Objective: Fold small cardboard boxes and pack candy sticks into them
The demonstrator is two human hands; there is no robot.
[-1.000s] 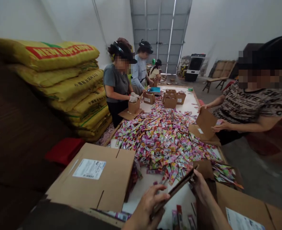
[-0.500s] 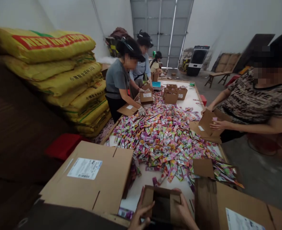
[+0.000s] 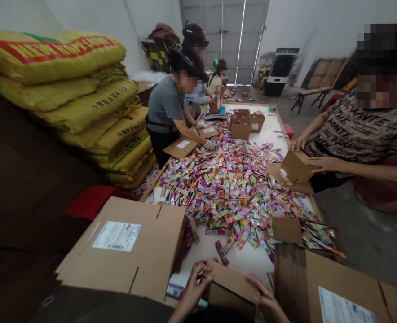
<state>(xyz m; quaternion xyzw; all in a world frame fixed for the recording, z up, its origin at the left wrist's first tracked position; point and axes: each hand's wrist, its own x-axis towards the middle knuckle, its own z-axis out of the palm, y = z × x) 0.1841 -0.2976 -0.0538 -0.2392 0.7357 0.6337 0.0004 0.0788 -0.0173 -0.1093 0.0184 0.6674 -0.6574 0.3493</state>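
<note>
A small brown cardboard box (image 3: 230,285) stands at the near edge of the table, held between my two hands. My left hand (image 3: 196,283) grips its left side, with the fingers curled over the top corner. On the right side, my right hand (image 3: 264,296) is closed around the edge. A flap covers the box's top, so the inside is hidden. Just beyond it lies a loose purple sachet (image 3: 222,252), in front of a large heap of colourful sachets (image 3: 232,188).
Flat cartons are stacked at left (image 3: 124,251) and right (image 3: 350,291). An open box of sachets (image 3: 288,231) stands behind the right stack. A co-worker at right handles a carton (image 3: 294,168); others work at far left. Yellow sacks (image 3: 94,107) rise beside the table (image 3: 198,244).
The box in my hands was open at the top; its flap now lies across. My left hand has moved up to the top corner. The co-worker at right has turned their carton.
</note>
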